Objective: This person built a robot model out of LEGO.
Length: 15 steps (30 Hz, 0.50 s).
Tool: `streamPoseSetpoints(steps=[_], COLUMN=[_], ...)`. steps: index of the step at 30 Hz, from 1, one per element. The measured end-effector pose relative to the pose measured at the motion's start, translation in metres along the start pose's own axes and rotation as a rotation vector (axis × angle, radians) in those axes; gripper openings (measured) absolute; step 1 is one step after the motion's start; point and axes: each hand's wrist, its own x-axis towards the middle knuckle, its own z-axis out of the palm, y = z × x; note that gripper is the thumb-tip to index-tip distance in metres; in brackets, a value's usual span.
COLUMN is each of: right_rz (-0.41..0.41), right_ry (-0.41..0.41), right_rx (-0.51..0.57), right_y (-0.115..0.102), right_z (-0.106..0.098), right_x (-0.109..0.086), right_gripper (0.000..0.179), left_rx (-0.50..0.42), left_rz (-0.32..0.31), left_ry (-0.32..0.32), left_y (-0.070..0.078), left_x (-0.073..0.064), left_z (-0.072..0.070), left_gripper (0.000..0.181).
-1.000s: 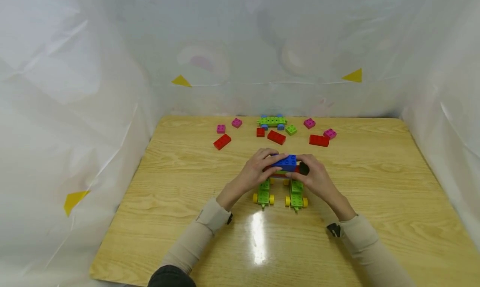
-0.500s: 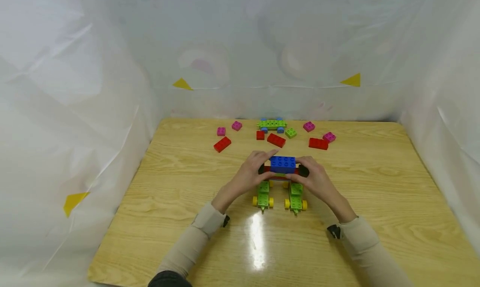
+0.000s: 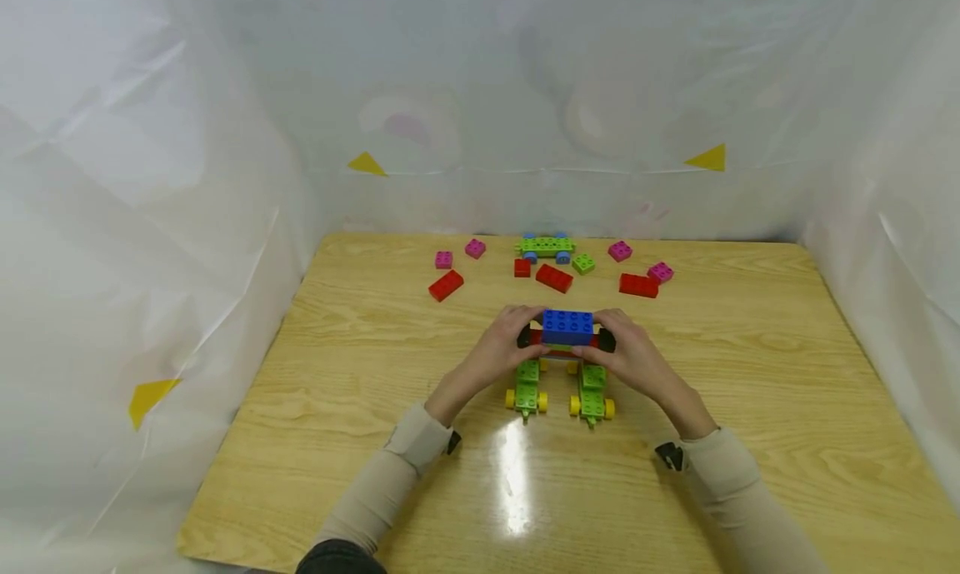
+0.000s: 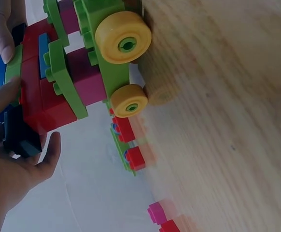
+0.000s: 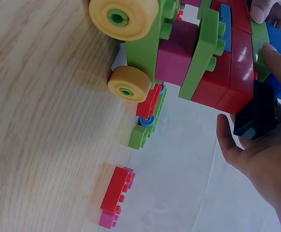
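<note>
A model of toy building bricks stands mid-table on two green wheeled bases, left (image 3: pixel 527 388) and right (image 3: pixel 592 395), with yellow wheels (image 4: pixel 131 101). Magenta bricks (image 4: pixel 85 75) and green plates (image 5: pixel 203 55) rise from them to red bricks (image 5: pixel 242 48). Blue bricks (image 3: pixel 567 327) top it over a green layer (image 5: pixel 260 54). Black bricks sit at the left (image 4: pixel 21 133) and right (image 5: pixel 256 111) ends. My left hand (image 3: pixel 495 343) grips the upper part's left side, thumb in front and fingers behind. From the right, my right hand (image 3: pixel 637 353) holds it the same way.
Behind the model lie red bricks (image 3: pixel 554 278), magenta bricks (image 3: pixel 475 248) and a small green brick (image 3: pixel 583 264). A green base with blue wheels (image 3: pixel 546 246) stands near the back edge. Pale sheeting (image 3: pixel 480 99) encloses the wooden table (image 3: pixel 360 349) at the back and sides.
My left hand's fingers have moved off the top of the blue bricks to their left side, leaving the studs uncovered. The right hand stays nearly in place.
</note>
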Motion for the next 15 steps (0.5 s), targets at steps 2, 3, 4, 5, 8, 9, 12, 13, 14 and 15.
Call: streamPoseSetpoints(steps=[2, 3, 4, 5, 8, 9, 12, 13, 14, 15], right_rz=[0.005, 0.007, 0.009, 0.010, 0.014, 0.016, 0.021, 0.023, 0.024, 0.026], right_ry=[-0.006, -0.006, -0.005, -0.003, 0.004, 0.005, 0.006, 0.004, 0.003, 0.003], right_rx=[0.006, 0.008, 0.009, 0.009, 0.012, 0.014, 0.022, 0.026, 0.026, 0.027], right_y=[0.0003, 0.0005, 0.0006, 0.0007, 0.0005, 0.0004, 0.0001, 0.0001, 0.0001, 0.0002], right_z=[0.0002, 0.0003, 0.0004, 0.0005, 0.0003, 0.0003, 0.0002, 0.0002, 0.0004, 0.0006], right_x=[-0.0001, -0.0001, -0.0002, -0.0003, -0.0005, -0.0005, -0.0007, -0.0007, -0.0008, -0.0008], right_gripper=[0.047, 0.047, 0.047, 0.047, 0.046, 0.045, 0.044, 0.044, 0.044, 0.045], left_rx=[0.005, 0.005, 0.006, 0.009, 0.031, 0.045, 0.090, 0.110, 0.124, 0.141], left_rz=[-0.033, -0.047, -0.059, -0.070, -0.093, -0.100, -0.118, -0.121, -0.125, -0.129], left_ry=[-0.014, -0.019, -0.023, -0.027, -0.031, -0.034, -0.046, -0.053, -0.059, -0.067], left_y=[0.0008, 0.0014, 0.0021, 0.0027, 0.0044, 0.0048, 0.0061, 0.0064, 0.0070, 0.0073], left_x=[-0.0005, -0.0007, -0.0007, -0.0006, 0.0003, 0.0008, 0.0025, 0.0032, 0.0038, 0.0044], left_z=[0.0007, 0.0008, 0.0009, 0.0007, 0.0002, -0.0001, -0.0008, -0.0008, -0.0009, -0.0008], left_gripper=[0.053, 0.051, 0.050, 0.049, 0.047, 0.047, 0.046, 0.047, 0.047, 0.047])
